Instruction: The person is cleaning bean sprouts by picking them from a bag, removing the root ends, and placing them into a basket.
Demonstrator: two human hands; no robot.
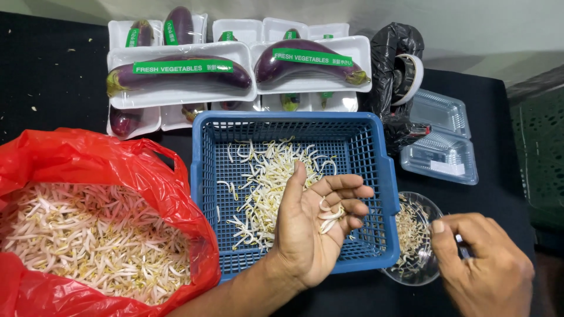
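I see a few bean sprouts (330, 216) lying in my left hand (314, 226), which is cupped palm-up with the fingers loosely curled around them, over the near right part of the blue basket (382, 176). More sprouts are scattered on the basket floor. My right hand (484, 264) is pinched shut at the rim of a small clear bowl (432, 211) of sprout trimmings, just right of the basket; what it pinches I cannot tell. A red bag (88, 158) of sprouts sits left, with wrapped eggplant trays (176, 73) behind.
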